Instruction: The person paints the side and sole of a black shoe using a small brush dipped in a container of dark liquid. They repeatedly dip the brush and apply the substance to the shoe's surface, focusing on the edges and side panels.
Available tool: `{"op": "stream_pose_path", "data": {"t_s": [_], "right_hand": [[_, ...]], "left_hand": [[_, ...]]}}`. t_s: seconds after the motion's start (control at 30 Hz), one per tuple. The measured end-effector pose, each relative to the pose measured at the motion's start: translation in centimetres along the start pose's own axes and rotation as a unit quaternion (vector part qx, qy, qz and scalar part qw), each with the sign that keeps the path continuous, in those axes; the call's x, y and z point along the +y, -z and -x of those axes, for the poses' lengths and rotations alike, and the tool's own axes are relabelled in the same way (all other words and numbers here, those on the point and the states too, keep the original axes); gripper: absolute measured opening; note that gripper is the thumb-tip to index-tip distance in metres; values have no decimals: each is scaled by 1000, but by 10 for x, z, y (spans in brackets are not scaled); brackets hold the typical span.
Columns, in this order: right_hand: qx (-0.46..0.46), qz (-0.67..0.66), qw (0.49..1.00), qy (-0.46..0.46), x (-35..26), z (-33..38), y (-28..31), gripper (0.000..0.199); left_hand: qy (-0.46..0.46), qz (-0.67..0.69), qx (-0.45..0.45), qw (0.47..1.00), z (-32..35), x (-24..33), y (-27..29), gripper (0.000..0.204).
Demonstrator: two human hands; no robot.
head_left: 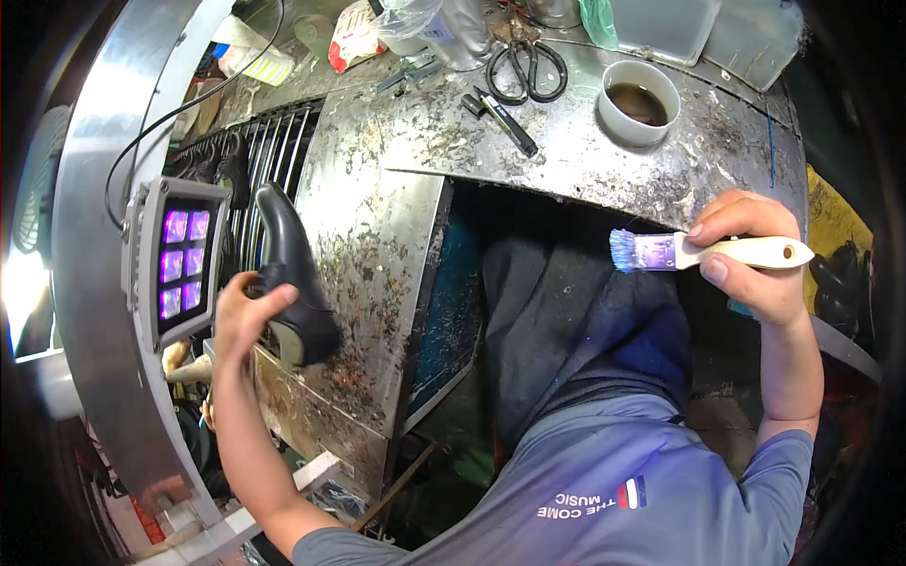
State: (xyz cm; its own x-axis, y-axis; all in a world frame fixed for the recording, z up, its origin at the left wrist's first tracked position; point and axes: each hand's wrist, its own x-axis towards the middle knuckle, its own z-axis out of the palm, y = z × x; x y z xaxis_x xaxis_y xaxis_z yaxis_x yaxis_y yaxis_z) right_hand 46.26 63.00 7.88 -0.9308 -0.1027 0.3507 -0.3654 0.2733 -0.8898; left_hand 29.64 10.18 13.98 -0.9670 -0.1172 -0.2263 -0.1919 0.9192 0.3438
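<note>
A black shoe [296,255] stands on end in my left hand [243,316], toe up, with my fingers and thumb closed around its heel end. Violet-lit lamp cells face it from the left. Over on the right, my right hand [755,241] grips a paintbrush [755,253] by its pale handle. The brush lies level above my lap, its bristles pointing left and glowing bluish-purple. Beyond it on the bench sits a white round tub [639,102] with brownish liquid inside.
The lamp [184,259] hangs beside a metal post. Black-handled scissors [526,71] and a black marker [507,123] lie on the stained metal bench [377,141]. Clear plastic bins [661,24] stand at the back. More dark shoes [231,170] rest on a barred rack.
</note>
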Motion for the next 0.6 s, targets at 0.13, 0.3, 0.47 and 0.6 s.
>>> {"op": "stream_pose_path", "data": {"t_s": [0.13,0.3,0.47,0.6], "right_hand": [[18,30,999,-18,3,-1,3,21],[42,58,995,-64,7,-3,6,24],[65,78,987,-123,12,-4,10,24],[78,64,983,-152,16,-8,4,23]], "left_hand": [[5,35,42,998,-102,-71,31,74],[-22,-100,193,976,-205,-88,18,96],[31,-228,279,932,-274,-78,-10,84],[55,-213,290,932,-313,-108,-36,79]]}}
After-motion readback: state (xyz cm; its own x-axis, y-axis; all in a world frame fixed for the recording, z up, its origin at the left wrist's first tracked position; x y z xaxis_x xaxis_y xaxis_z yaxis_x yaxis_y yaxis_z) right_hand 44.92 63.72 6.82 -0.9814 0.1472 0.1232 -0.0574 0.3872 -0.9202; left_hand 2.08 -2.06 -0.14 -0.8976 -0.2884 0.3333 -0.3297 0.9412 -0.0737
